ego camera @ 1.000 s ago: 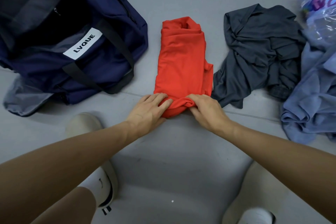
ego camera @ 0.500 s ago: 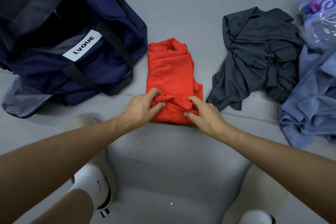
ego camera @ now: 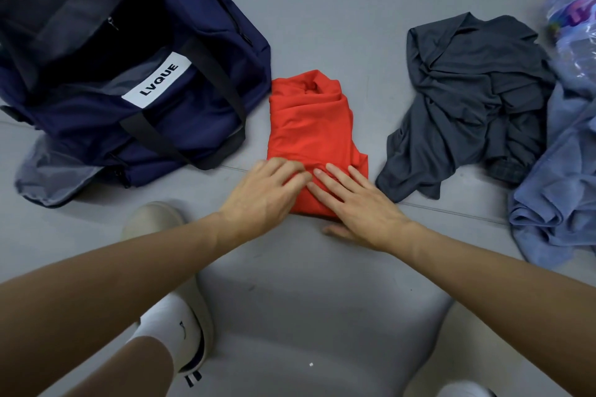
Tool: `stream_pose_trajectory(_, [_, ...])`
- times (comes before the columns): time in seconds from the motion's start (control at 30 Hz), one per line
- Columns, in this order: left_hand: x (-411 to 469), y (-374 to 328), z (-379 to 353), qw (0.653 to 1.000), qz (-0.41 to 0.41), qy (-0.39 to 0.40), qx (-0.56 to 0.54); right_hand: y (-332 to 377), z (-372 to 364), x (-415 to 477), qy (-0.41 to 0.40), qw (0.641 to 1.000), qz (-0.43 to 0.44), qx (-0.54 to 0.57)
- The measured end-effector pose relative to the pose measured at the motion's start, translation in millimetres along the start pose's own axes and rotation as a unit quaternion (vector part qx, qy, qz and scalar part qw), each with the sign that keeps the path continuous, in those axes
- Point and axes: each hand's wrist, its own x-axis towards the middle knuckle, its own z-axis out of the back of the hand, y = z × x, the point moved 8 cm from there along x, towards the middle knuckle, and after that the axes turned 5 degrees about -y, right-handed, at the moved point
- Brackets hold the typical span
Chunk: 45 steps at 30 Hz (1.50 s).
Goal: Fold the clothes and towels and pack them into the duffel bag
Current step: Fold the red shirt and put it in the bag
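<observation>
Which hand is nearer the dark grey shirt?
Right. The right hand presses the red garment beside the dark grey shirt; the left hand lies beyond it, toward the duffel bag.

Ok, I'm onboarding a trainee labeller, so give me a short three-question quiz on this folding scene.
1. True or false: the left hand and the right hand rest flat on the red garment.
2. What lies on the person's right of the red garment? A yellow sock, B dark grey shirt, C book.
3. Fill in: the top of the navy duffel bag is ____.
Key: 1 true; 2 B; 3 open.
</observation>
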Motion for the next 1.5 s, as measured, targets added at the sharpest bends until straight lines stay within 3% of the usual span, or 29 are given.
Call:
stream_pose_trajectory(0.07, [-12, -8, -20, 0.997, -0.009, 0.069, -0.017, -5, 3, 4, 0.013, 1.000, -0.002, 0.027])
stream_pose_trajectory(0.2, [-27, 13, -44, 0.972, 0.065, 0.219, -0.049, -13, 4, 9, 0.034, 0.997, -0.017, 0.064])
stream_pose_trajectory(0.37, [-18, 21, -41, 0.975, 0.072, 0.200, -0.070, -13, 7, 10, 0.024, 0.991, -0.055, 0.123])
stream_pose_trajectory(0.5, [-14, 20, -32, 0.978, 0.086, 0.163, -0.095, -20, 23, 8, -0.021, 0.953, -0.145, 0.264])
stream_pose_trajectory(0.63, [-4, 28, -10, 0.959, 0.197, 0.110, -0.170, -36, 24, 1, -0.030, 0.895, -0.256, 0.365])
stream_pose_trajectory(0.73, [-5, 40, -12, 0.934, 0.268, 0.120, -0.202, -49, 14, -8, -0.035, 0.845, -0.321, 0.427])
stream_pose_trajectory(0.8, [-8, 45, -17, 0.910, 0.316, 0.132, -0.233, -52, 6, -14, -0.028, 0.831, -0.353, 0.428])
stream_pose_trajectory(0.83, [-9, 46, -21, 0.904, 0.329, 0.139, -0.236, -52, 5, -16, -0.024, 0.842, -0.363, 0.397])
stream_pose_trajectory(0.9, [-8, 46, -25, 0.903, 0.337, 0.148, -0.221, -47, 19, -15, -0.061, 0.908, -0.317, 0.267])
stream_pose_trajectory(0.97, [-5, 43, -25, 0.909, 0.336, 0.148, -0.199, -24, 44, -8, -0.158, 0.969, -0.160, 0.103])
stream_pose_trajectory(1.0, [-4, 42, -25, 0.914, 0.332, 0.145, -0.183, -10, 49, -6, -0.187, 0.978, -0.081, 0.049])
stream_pose_trajectory(1.07, [-2, 42, -24, 0.923, 0.327, 0.141, -0.146, 7, 35, -4, -0.158, 0.987, -0.003, 0.007])
stream_pose_trajectory(1.13, [0, 39, -16, 0.947, 0.285, 0.114, -0.096, 10, 12, -2, -0.071, 0.997, -0.017, 0.012])
stream_pose_trajectory(1.2, [9, 24, -3, 0.991, 0.128, 0.050, -0.009, 5, 1, -2, -0.036, 0.999, -0.033, 0.022])
stream_pose_trajectory(1.27, [7, 8, 3, 1.000, -0.007, 0.003, 0.019, -4, 2, 3, -0.029, 0.997, -0.044, 0.054])
stream_pose_trajectory(1.33, [-3, 10, -7, 0.999, -0.022, 0.047, -0.006, -12, 5, 7, -0.017, 0.995, -0.055, 0.085])
stream_pose_trajectory(1.43, [-17, 25, -29, 0.985, 0.028, 0.169, -0.010, -13, 12, 10, -0.024, 0.987, -0.083, 0.137])
stream_pose_trajectory(1.5, [-18, 28, -31, 0.983, 0.044, 0.177, -0.032, -13, 20, 10, -0.030, 0.979, -0.103, 0.174])
